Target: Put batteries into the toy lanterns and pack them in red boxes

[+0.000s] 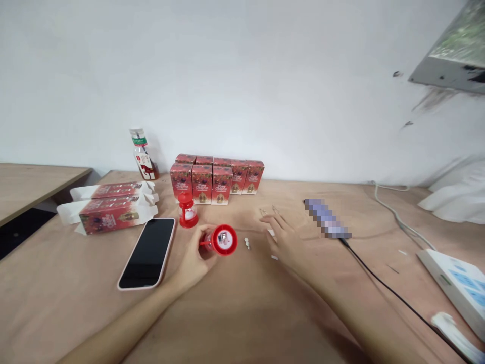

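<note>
My left hand (197, 260) grips a small red lantern (224, 239) laid over on its side, its round base turned toward me and showing a pale disc inside the red rim. A second red lantern (187, 211) stands upright just behind it. To the right, my right hand (282, 237) is spread low over the table with fingers apart, close to some thin gold-coloured wire pieces (270, 211). Several small white round pieces (247, 243) lie between the two hands. A tiny white strip (275, 258) rests beside my right hand.
Red printed boxes (202, 184) stand against the wall, and open-flapped boxes (113, 212) lie at left. A black-screened phone (147, 253), a drink bottle (144, 156), a cabled phone (326, 218) and a white power strip (458, 283) are around the wooden table (227, 313).
</note>
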{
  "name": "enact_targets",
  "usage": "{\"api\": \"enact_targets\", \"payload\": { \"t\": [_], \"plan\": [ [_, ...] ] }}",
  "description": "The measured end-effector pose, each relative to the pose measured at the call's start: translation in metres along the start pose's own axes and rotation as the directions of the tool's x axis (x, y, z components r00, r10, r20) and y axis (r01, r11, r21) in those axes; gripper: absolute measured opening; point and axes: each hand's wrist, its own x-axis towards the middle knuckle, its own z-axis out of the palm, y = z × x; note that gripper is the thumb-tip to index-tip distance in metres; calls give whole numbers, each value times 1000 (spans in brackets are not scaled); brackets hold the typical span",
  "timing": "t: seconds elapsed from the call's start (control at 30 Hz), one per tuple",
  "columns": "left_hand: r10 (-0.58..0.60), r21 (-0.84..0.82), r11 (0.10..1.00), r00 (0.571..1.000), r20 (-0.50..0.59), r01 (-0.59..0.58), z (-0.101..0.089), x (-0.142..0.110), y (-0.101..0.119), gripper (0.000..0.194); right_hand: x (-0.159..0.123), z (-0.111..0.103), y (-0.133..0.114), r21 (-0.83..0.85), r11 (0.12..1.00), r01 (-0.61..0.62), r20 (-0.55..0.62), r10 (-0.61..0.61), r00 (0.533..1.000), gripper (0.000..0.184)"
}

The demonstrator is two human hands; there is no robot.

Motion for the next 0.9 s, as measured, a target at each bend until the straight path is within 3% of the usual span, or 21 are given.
{"api": "enact_targets", "payload": {
  "t": [0.07, 0.13, 0.27, 0.37, 0.43, 0.53, 0.63, 0.7, 0.9],
  "plan": [
    [12, 9, 1000, 1000, 1, -12, 0, 0, -1, 41, -5, 4, 25, -8, 995, -102, 101, 102, 990, 22],
    [23, 16, 1000, 1000, -1, -23, 0, 0, -1, 40, -9, 8, 43, -7, 992, -123, 136, 123, 983, 19],
    [4, 12, 1000, 1000, 28, -5, 0, -1, -1, 39, -12, 11, 47, 16, 992, -123, 122, 120, 985, 17],
    [-7, 20, 1000, 999, 44, 6, -1, -2, 1, 39, -7, 7, 23, 58, 990, -132, 58, 128, 990, 20],
    [-7, 19, 1000, 999, 50, 6, -1, -2, 2, 38, -3, 2, -3, 143, 985, -94, -50, 103, 993, 15],
    [-4, 18, 1000, 999, 51, 3, -1, -2, 1, 37, 0, -2, -46, 277, 941, 195, -213, -137, 967, 14],
    [10, 7, 1000, 999, 52, -11, -1, -2, -2, 38, 2, 0, -75, 251, 884, 394, -279, -324, 904, 20],
    [15, -6, 1000, 998, 58, -15, -2, -3, -4, 38, 3, 3, -84, 202, 872, 446, -311, -375, 873, 21],
    [-2, -11, 1000, 998, 58, 3, -2, -3, -6, 40, 4, 8, -83, 125, 904, 410, -324, -353, 878, 16]
  ]
}}
